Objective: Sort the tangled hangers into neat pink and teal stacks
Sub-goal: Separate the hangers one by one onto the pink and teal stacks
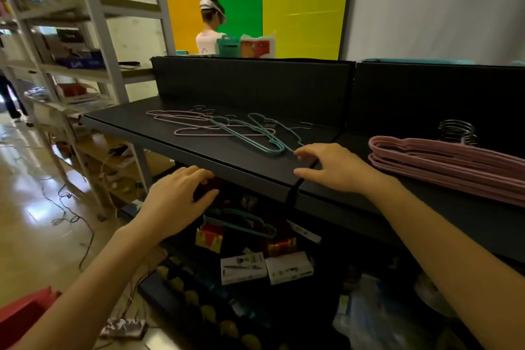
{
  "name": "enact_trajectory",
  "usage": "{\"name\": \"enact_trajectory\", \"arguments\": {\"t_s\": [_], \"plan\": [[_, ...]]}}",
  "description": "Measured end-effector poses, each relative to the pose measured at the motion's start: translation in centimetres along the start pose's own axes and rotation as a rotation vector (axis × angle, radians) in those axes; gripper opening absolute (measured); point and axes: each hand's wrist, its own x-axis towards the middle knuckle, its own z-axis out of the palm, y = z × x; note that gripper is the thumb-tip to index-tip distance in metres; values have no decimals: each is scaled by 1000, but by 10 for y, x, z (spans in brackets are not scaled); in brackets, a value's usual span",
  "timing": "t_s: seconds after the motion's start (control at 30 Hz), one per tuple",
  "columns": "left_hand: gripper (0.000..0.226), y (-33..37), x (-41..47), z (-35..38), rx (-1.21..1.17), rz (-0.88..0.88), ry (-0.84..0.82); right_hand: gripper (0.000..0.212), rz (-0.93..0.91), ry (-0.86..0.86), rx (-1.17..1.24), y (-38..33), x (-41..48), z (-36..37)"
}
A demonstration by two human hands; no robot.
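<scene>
Black shelf [136, 125] is taken as the reference.

- The pink stack [443, 163] is found at its right end, fairly even, with the hooks turned toward its back wall. No teal stack is seen on it.
- The tangle [227, 129] lies at its middle. The pink hangers [181, 116] are toward its left. The teal hangers [257, 139] are toward its front and are crossed over the pink ones.
- One more teal hanger [241, 223] is seen below its front edge, among boxes. Whether it is held cannot be told.
- The right hand [338, 169] is laid on the shelf near its front edge. The fingers are spread apart and nearly straight, and nothing is clasped. The fingertips [298, 154] are just beside the near end of the teal hangers.
- The left hand [176, 199] is placed at its front edge. The fingers are curled, but whether anything is clamped cannot be told.

Step judged: a teal hanger is to be drawn clear of the tangle.

- The uppermost teal hanger should be pinched at its near end and slid toward the front edge, not lifted. Otherwise the crossed pink ones are likely to be dragged along.
- The pink hangers could be pinned flat by the free hand.
- A teal stack should be started on bare shelf, well apart from the pink stack, with the hooks matched.
</scene>
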Motion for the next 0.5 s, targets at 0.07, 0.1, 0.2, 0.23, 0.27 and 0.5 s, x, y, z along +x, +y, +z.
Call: {"name": "enact_trajectory", "arguments": {"t_s": [0.07, 0.1, 0.2, 0.23, 0.27, 0.5], "plan": [[45, -18, 7, 1, 7, -1, 2, 54, 29, 18, 11, -4, 22, 3], [44, -25, 11, 2, 4, -4, 5, 56, 52, 26, 7, -4, 33, 6], [43, -44, 28, 8, -6, 18, -2, 63, 158, 23, -23, -1, 71, 17], [43, -50, 35, 11, 0, 38, -17, 64, 192, 15, -36, 1, 83, 19], [43, -56, 44, 13, 11, 62, -29, 63, 218, 12, -46, 3, 95, 22], [42, -107, 120, 26, -27, 109, -42, 72, 408, 31, -97, 24, 156, 34]]}}
